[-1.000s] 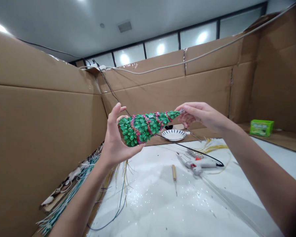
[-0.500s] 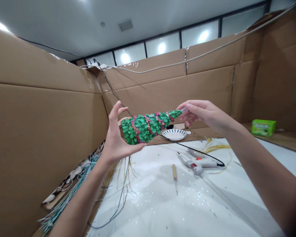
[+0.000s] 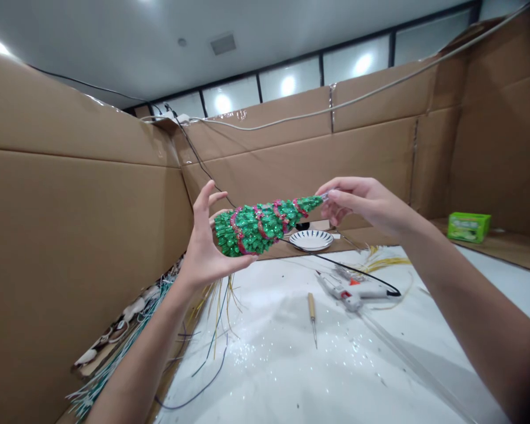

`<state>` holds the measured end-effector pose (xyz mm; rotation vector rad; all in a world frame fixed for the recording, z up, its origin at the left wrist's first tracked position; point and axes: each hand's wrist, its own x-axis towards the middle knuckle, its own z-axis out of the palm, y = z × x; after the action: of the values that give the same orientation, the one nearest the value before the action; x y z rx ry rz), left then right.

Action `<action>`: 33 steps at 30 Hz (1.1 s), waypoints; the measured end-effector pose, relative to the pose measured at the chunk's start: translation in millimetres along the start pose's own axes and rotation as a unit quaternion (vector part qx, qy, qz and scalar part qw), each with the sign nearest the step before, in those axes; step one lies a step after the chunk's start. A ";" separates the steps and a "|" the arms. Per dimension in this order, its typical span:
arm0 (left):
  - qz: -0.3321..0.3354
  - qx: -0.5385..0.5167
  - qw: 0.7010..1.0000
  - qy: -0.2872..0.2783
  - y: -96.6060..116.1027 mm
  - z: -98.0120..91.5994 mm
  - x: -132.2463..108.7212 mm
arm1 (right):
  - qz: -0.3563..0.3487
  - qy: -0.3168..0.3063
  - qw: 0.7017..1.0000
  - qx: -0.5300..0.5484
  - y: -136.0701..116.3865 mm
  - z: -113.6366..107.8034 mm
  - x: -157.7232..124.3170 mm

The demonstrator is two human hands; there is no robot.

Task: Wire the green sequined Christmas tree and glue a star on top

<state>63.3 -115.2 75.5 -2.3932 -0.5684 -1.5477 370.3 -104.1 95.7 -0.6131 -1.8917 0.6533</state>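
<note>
A glittery green miniature Christmas tree (image 3: pixel 265 227), wound with pink-red garland, lies sideways in the air between my hands. My left hand (image 3: pixel 207 244) cups its wide base, thumb beneath and fingers behind. At the narrow end my right hand (image 3: pixel 351 200) pinches the pale, clear-looking tip, which the fingers partly hide. Below the tree, a wooden-handled awl (image 3: pixel 311 312) rests on the white tabletop (image 3: pixel 265 377). To its right lies a white glue gun (image 3: pixel 353 290) with a red-orange part and a black cord.
Behind the tree stands a white plate with dark stripes (image 3: pixel 311 239). Yellow strands (image 3: pixel 384 263) lie beyond the glue gun. A green box (image 3: pixel 469 227) sits at the right. Teal and white wires (image 3: pixel 128 347) run along the left edge. Cardboard walls (image 3: pixel 265 147) surround the table.
The tree has turned slightly about its length, so its garland shows differently. Both hands keep their hold and nearly the same place.
</note>
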 end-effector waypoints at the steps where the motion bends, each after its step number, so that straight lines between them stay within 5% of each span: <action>1: 0.000 -0.001 1.000 0.000 -1.2 0.1 0.0 | -0.004 0.002 1.000 0.003 -0.3 0.1 -0.3; 20: -0.222 -0.217 0.947 -0.082 -9.5 -7.8 -4.5 | -0.043 0.018 0.999 -0.012 -8.1 4.9 -5.5; 33: -0.294 -0.281 0.909 -0.096 -4.1 -7.8 -4.6 | -0.075 0.064 0.993 -0.067 -1.1 7.1 -3.4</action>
<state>53.4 -115.6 74.5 -3.0174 -1.0958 -1.9269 364.8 -108.4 91.8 -0.5766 -1.8500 0.3843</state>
